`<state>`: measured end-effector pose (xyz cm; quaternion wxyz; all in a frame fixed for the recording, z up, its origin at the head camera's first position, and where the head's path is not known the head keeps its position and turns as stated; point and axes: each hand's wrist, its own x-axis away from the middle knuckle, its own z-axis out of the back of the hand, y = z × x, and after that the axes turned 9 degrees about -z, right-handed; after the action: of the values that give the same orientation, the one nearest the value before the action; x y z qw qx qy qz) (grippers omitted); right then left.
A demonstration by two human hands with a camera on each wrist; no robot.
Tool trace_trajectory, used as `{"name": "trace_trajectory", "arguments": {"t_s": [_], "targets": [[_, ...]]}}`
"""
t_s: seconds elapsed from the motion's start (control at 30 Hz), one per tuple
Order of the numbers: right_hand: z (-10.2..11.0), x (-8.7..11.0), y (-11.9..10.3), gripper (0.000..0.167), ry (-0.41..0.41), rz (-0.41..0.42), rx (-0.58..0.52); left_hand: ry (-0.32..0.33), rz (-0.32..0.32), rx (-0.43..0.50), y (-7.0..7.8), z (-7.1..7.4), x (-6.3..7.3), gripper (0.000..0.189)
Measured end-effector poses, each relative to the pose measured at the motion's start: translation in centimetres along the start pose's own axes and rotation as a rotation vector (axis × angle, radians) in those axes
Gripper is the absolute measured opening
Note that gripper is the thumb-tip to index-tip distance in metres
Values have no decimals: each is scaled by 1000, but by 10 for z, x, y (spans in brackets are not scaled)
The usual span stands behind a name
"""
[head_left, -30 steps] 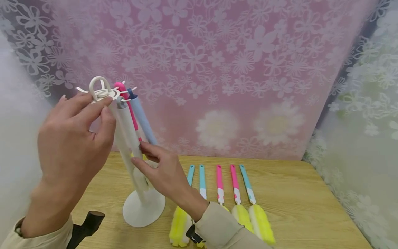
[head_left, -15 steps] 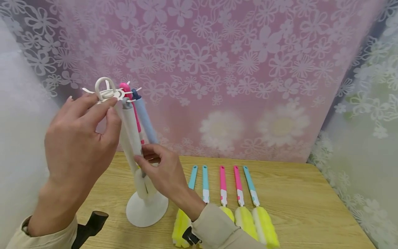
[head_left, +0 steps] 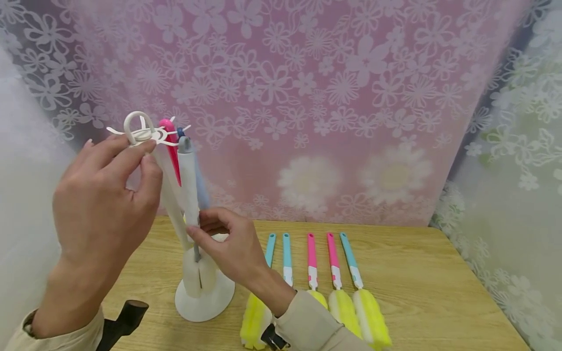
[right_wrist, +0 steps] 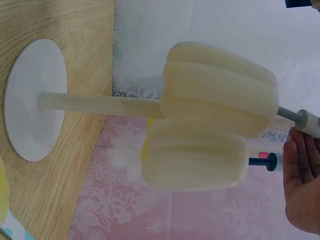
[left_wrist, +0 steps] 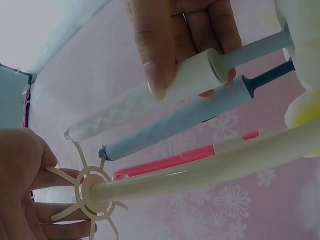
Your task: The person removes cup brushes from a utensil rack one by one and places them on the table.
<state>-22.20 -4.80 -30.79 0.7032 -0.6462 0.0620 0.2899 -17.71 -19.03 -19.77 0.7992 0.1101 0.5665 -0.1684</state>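
Right hand (head_left: pixel 233 247) — a narrow pinch on the white handle (head_left: pixel 189 187).

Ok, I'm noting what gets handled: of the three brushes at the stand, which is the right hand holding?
The white-handled brush, pinched in the right hand; the other two have a blue handle and a pink handle.

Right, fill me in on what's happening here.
A person's left hand holds the top of a white stand, while the right hand grips a white-handled brush with its fingers. That brush's upper end is at one of the hooks; whether it is caught there is unclear. A blue-handled brush and a pink-handled brush hang beside it. Five more brushes lie on the table.
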Motion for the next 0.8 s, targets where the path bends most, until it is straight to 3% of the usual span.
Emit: {"name": "trace_trajectory", "arguments": {"t_s": [0.33, 0.6, 0.7, 0.8], "targets": [[9, 3, -3, 19, 3, 40, -62, -14, -6, -27, -3, 0, 2, 38], [38, 14, -12, 17, 20, 51, -72, -68, 22, -96, -5, 8, 4, 40], [54, 17, -14, 16, 46, 67, -57, -81, 12, -106, -13, 12, 6, 40], [72, 18, -13, 15, 88, 87, -31, -61, -39, -130, -38, 9, 13, 42]]}}
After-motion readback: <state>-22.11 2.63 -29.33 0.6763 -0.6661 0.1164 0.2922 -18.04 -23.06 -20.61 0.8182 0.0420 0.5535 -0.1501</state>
